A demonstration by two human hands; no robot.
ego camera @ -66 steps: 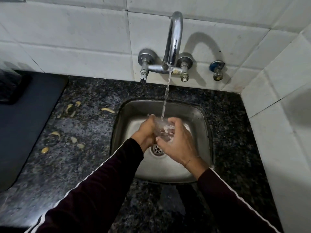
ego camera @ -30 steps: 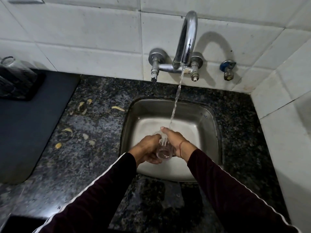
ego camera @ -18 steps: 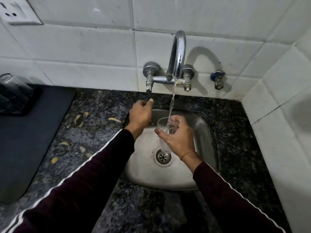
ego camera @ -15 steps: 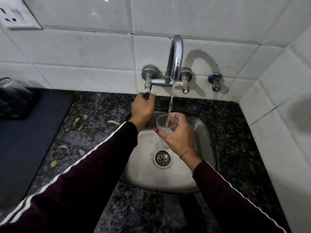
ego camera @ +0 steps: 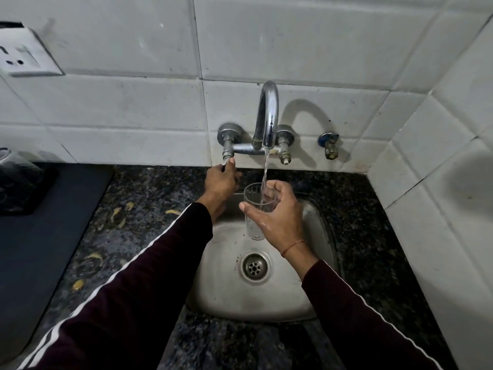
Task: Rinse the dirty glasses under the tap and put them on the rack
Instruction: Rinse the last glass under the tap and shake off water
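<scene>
My right hand (ego camera: 280, 220) grips a clear glass (ego camera: 254, 209) upright over the steel sink (ego camera: 221, 289). Water runs from the chrome tap (ego camera: 268, 118) straight into the glass. My left hand (ego camera: 221, 180) is raised to the tap's left valve handle (ego camera: 226, 156), with thumb and fingers curled round its lower end. At the far left edge another clear glass (ego camera: 16, 180) stands upside down on a dark rack (ego camera: 29, 206).
A dark mat (ego camera: 40, 249) covers the left of the black granite counter (ego camera: 133, 217), where several yellowish food scraps (ego camera: 117, 212) lie. The drain (ego camera: 254, 267) sits mid-sink. White tiled walls close the back and right; a wall socket (ego camera: 24, 54) is upper left.
Both hands were rubbing the glass low in the sink. The left hand let go and rose to the left tap handle; the right hand lifted the glass upright under the stream.
</scene>
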